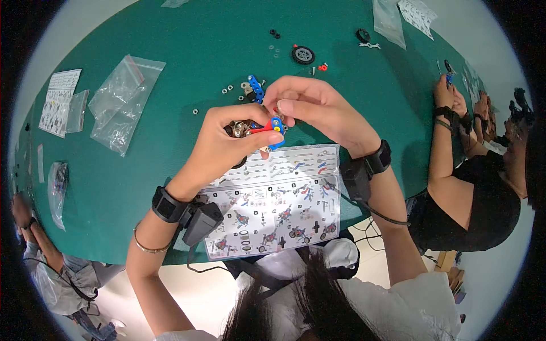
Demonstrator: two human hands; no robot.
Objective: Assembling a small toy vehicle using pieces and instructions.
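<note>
Above the near part of the green table, my left hand (213, 142) grips a partly built toy model (277, 124) with blue, red and metal pieces, its thumb laid along the near side. My right hand (324, 111) meets it from the right, thumb and forefinger pinched at a small reddish part by the model's top; the fingers cover most of that part. Just beyond the hands lie a blue perforated strip (255, 87) and several small nuts (224, 91). Beneath both wrists is a printed instruction sheet (273, 199) with step pictures.
A grey-hubbed wheel (303, 55), small red pieces (322, 67), a black tyre (363, 35) and a small wrench (369, 45) lie farther back. Clear plastic bags (125, 102) and a leaflet (59, 102) rest at left. Other people sit at right and far left.
</note>
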